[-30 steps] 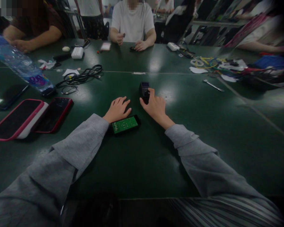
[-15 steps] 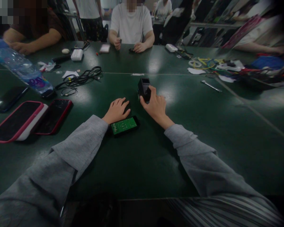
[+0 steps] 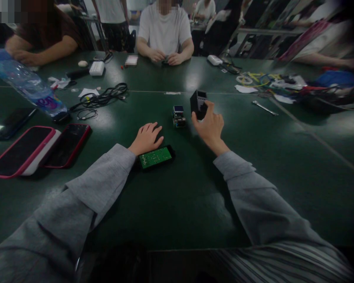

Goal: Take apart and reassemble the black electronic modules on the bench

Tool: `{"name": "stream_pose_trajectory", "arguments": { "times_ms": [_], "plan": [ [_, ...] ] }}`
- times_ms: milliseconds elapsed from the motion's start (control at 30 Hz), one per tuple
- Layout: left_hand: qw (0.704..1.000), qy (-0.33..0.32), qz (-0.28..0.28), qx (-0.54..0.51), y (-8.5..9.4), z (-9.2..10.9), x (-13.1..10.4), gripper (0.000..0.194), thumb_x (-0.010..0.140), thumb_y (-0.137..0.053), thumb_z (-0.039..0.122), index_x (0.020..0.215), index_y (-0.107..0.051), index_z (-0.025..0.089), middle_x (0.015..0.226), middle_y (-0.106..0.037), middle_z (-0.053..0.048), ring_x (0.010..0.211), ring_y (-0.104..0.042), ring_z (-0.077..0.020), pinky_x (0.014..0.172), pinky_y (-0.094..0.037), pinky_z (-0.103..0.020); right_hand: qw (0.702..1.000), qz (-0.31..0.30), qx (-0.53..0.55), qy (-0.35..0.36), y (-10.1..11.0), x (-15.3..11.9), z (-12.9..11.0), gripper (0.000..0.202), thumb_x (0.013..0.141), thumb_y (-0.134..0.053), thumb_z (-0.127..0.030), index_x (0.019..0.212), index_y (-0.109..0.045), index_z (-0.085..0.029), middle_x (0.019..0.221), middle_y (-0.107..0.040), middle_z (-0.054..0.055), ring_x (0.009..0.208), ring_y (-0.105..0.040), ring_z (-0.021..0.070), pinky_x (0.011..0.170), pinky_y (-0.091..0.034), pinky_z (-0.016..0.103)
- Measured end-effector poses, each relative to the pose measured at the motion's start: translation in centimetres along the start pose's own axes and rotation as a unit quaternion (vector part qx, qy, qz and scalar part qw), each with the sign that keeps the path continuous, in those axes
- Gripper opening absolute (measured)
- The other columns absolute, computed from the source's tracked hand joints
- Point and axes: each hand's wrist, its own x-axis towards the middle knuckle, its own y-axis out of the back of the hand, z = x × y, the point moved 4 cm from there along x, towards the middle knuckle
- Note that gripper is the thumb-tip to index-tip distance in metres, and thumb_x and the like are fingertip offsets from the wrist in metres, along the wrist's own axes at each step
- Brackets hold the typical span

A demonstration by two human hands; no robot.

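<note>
Our right hand (image 3: 211, 127) grips a black casing (image 3: 198, 104) just right of the small module (image 3: 179, 116); our left hand (image 3: 146, 138) lies flat, holding nothing

My right hand (image 3: 210, 126) grips a small black box-shaped cover (image 3: 198, 104), pinched between thumb and fingertips and lifted clear of the table. It is tilted, its open side with pale slots turned up and away from me; the lower part is hidden behind my fingers.

Just left of those fingers, apart from the cover, a small electronic module (image 3: 178, 116) stands upright on the table: stacked boards, a blue face on top, yellowish parts at its side. Detail is too dim to read.

My left hand (image 3: 146, 137) lies flat, palm down. Its heel touches a black tray holding a green circuit board (image 3: 155, 157), lying flat, angled slightly.
</note>
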Motion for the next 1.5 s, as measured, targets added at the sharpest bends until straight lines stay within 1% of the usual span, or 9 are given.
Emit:
{"name": "stream_pose_trajectory", "arguments": {
  "times_ms": [267, 500, 733, 867, 1000, 1133, 1233, 1367, 1500],
  "plan": [
    [1.000, -0.001, -0.013, -0.006, 0.2, -0.1, 0.0, 0.058, 0.102, -0.039, 0.044, 0.149, -0.044, 0.012, 0.158, -0.040, -0.018, 0.146, -0.037, -0.0348, 0.117, -0.035, -0.055, 0.999, -0.045, -0.016, 0.007, -2.3, 0.1, 1.4, 0.061, 0.094, -0.049, -0.051, 0.139, -0.046, -0.009, 0.092, -0.071, 0.020, 0.078, -0.066, 0.0334, 0.071, -0.044, 0.043],
    [1.000, -0.009, 0.007, -0.011, -0.2, -0.4, 0.1, 0.056, 0.101, -0.040, 0.045, 0.148, -0.045, 0.016, 0.157, -0.043, -0.017, 0.144, -0.038, -0.0337, 0.115, -0.036, -0.055, 0.998, -0.059, -0.016, 0.014, -1.8, -0.5, 0.8, 0.062, 0.095, -0.046, -0.049, 0.141, -0.045, -0.007, 0.093, -0.070, 0.020, 0.078, -0.065, 0.0306, 0.072, -0.044, 0.043],
    [1.000, -0.007, 0.000, -0.005, -0.1, -0.2, 0.1, 0.057, 0.101, -0.039, 0.044, 0.148, -0.045, 0.012, 0.157, -0.041, -0.019, 0.144, -0.038, -0.0350, 0.116, -0.036, -0.055, 0.997, -0.067, -0.017, 0.025, -1.3, -1.8, -0.3, 0.064, 0.097, -0.046, -0.052, 0.142, -0.042, -0.008, 0.094, -0.070, 0.018, 0.083, -0.067, 0.0334, 0.077, -0.045, 0.044],
    [1.000, -0.003, 0.009, -0.002, -0.1, -0.2, 0.1, 0.055, 0.101, -0.041, 0.044, 0.147, -0.047, 0.014, 0.156, -0.043, -0.018, 0.144, -0.039, -0.0343, 0.115, -0.037, -0.054, 0.999, -0.036, 0.017, 0.013, -1.1, -2.1, -0.2, 0.072, 0.101, -0.030, -0.060, 0.148, -0.034, -0.006, 0.112, -0.066, 0.023, 0.100, -0.063, 0.0364, 0.085, -0.045, 0.047],
    [1.000, -0.006, 0.010, -0.005, -0.2, -0.3, 0.2, 0.056, 0.101, -0.040, 0.045, 0.148, -0.046, 0.015, 0.156, -0.043, -0.017, 0.144, -0.039, -0.0340, 0.114, -0.037, -0.055, 0.999, 0.028, 0.019, 0.037, -0.1, -2.3, -0.8, 0.065, 0.104, -0.025, -0.051, 0.153, -0.031, -0.009, 0.137, -0.052, 0.024, 0.123, -0.050, 0.0378, 0.097, -0.042, 0.051],
    [1.000, -0.005, 0.011, -0.002, -0.2, -0.3, 0.1, 0.056, 0.101, -0.040, 0.044, 0.148, -0.046, 0.015, 0.157, -0.043, -0.018, 0.144, -0.039, -0.0346, 0.115, -0.037, -0.055, 0.988, -0.008, 0.018, 0.152, 0.2, -2.9, -2.9, 0.055, 0.104, -0.033, -0.048, 0.153, -0.036, -0.023, 0.150, -0.042, 0.016, 0.135, -0.039, 0.0362, 0.106, -0.035, 0.053],
    [1.000, -0.005, 0.011, 0.001, -0.1, -0.2, 0.1, 0.056, 0.101, -0.040, 0.044, 0.148, -0.046, 0.014, 0.156, -0.043, -0.018, 0.144, -0.039, -0.0349, 0.115, -0.037, -0.055, 0.972, -0.043, 0.011, 0.232, -0.2, -3.5, -4.3, 0.045, 0.104, -0.039, -0.044, 0.145, -0.049, -0.026, 0.154, -0.038, 0.012, 0.140, -0.033, 0.0339, 0.111, -0.030, 0.052],
    [1.000, -0.003, 0.012, 0.005, 0.0, -0.1, 0.1, 0.056, 0.101, -0.040, 0.043, 0.148, -0.046, 0.013, 0.157, -0.042, -0.018, 0.144, -0.039, -0.0350, 0.115, -0.037, -0.054, 0.972, -0.043, 0.015, 0.229, -0.7, -3.6, -4.5, 0.039, 0.104, -0.039, -0.034, 0.138, -0.056, -0.026, 0.155, -0.038, 0.011, 0.140, -0.031, 0.0342, 0.111, -0.029, 0.053],
    [1.000, -0.005, 0.008, 0.002, 0.0, -0.1, 0.1, 0.056, 0.101, -0.040, 0.044, 0.147, -0.046, 0.013, 0.157, -0.043, -0.018, 0.143, -0.040, -0.0350, 0.115, -0.037, -0.054, 0.974, -0.050, 0.023, 0.219, -1.2, -3.4, -4.1, 0.040, 0.105, -0.039, -0.035, 0.141, -0.055, -0.026, 0.156, -0.036, 0.012, 0.140, -0.031, 0.0355, 0.109, -0.030, 0.054]
  ]
}}
